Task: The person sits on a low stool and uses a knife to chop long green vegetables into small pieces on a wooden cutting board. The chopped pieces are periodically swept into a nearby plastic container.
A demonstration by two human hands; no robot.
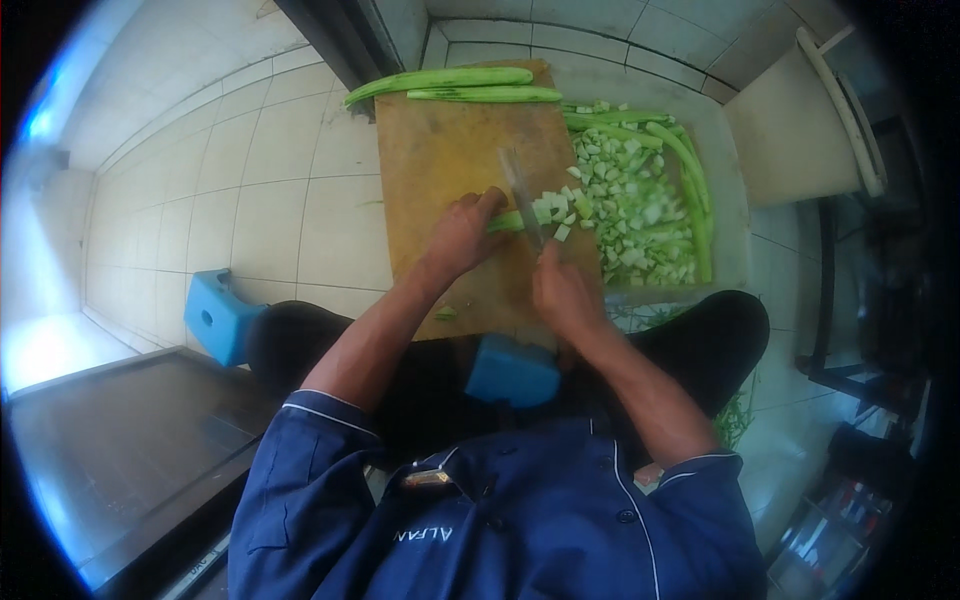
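My right hand [562,290] is closed round the handle of a knife [520,195], whose blade stands across a peeled green vegetable stalk [508,221]. My left hand [465,232] grips that stalk just left of the blade. Pale diced pieces [552,206] lie to the right of the blade, at the edge of the wooden cutting board [440,150]. Two long peeled green vegetables [450,80] rest along the board's far edge. Against the board's right side, a translucent tub [733,240] holds many diced pieces and several long green strips. The exact kind of vegetable is hard to tell.
A blue plastic stool [215,315] stands on the tiled floor at left, and another blue piece [512,370] shows between my legs. A whitish container [800,125] leans at the far right. Green scraps [735,420] lie on the floor beside my right leg.
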